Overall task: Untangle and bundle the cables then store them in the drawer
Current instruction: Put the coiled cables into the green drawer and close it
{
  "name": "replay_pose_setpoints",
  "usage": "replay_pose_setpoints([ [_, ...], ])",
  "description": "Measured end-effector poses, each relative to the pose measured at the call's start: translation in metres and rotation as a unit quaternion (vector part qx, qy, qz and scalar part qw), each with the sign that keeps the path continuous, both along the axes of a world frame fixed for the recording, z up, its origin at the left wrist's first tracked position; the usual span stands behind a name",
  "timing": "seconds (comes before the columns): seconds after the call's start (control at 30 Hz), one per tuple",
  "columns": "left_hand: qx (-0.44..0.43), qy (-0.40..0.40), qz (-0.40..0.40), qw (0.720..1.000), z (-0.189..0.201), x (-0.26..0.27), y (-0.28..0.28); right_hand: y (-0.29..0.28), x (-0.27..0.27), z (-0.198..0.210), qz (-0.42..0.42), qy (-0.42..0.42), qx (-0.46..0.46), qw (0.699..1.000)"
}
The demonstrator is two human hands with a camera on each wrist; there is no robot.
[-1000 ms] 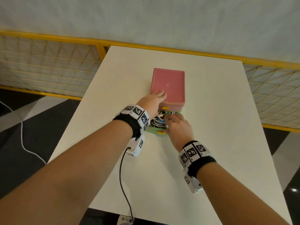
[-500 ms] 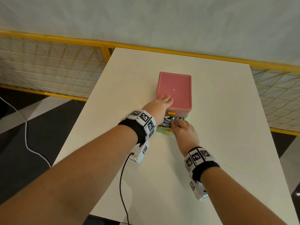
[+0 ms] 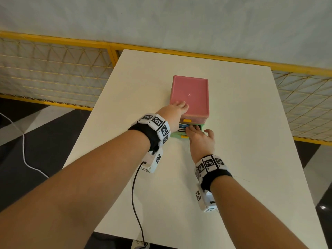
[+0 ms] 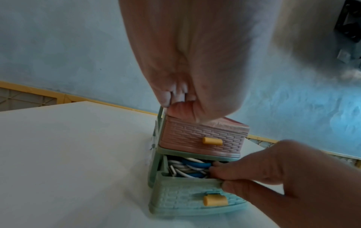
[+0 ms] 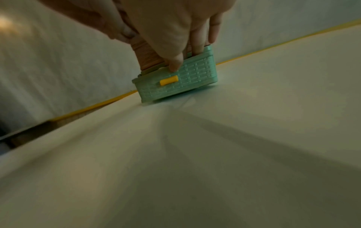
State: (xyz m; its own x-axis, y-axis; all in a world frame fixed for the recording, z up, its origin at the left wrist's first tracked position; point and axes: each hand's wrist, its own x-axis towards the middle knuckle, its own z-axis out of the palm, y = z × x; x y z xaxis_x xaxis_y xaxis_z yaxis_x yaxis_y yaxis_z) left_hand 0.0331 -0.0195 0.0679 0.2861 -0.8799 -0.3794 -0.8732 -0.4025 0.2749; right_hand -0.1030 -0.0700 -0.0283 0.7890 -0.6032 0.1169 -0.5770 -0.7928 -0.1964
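A small drawer unit with a pink top [image 3: 189, 96] stands mid-table. Its pink upper drawer [image 4: 203, 138] is closed. The green lower drawer [image 3: 177, 135] [image 4: 187, 199] [image 5: 185, 81] is pulled out a little. It holds bundled white and blue cables [image 3: 183, 127] [image 4: 187, 168]. My left hand [image 3: 177, 109] [image 4: 185, 100] rests on the near left corner of the pink top. My right hand [image 3: 199, 137] [image 4: 273, 177] [image 5: 175, 46] pinches the green drawer's front wall, its fingers inside on the cables and its thumb on the outer face.
The white table [image 3: 242, 141] carries only the drawer unit. A black wire [image 3: 133, 194] hangs from my left wrist over the near edge. A yellow mesh railing [image 3: 53, 74] runs behind and beside the table. A white cord [image 3: 25, 155] lies on the dark floor at left.
The green drawer has slid further into the unit, with my right hand moving forward along with it. Less of the cables shows. My left hand stays on the pink top.
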Motion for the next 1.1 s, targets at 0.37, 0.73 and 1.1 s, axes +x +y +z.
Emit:
replay_pose_setpoints([
  [0.37,0.013,0.001,0.004,1.000,0.003,0.001,-0.001,0.004,0.008,0.010,0.020,0.060,0.027,0.998],
  [0.73,0.007,0.001,0.007,1.000,0.005,0.001,0.001,-0.002,-0.019,0.015,-0.059,-0.161,0.137,0.976],
  [1.1,-0.004,0.029,0.027,0.999,0.005,0.008,-0.001,-0.043,0.003,-0.019,-0.188,-0.132,0.322,0.918],
])
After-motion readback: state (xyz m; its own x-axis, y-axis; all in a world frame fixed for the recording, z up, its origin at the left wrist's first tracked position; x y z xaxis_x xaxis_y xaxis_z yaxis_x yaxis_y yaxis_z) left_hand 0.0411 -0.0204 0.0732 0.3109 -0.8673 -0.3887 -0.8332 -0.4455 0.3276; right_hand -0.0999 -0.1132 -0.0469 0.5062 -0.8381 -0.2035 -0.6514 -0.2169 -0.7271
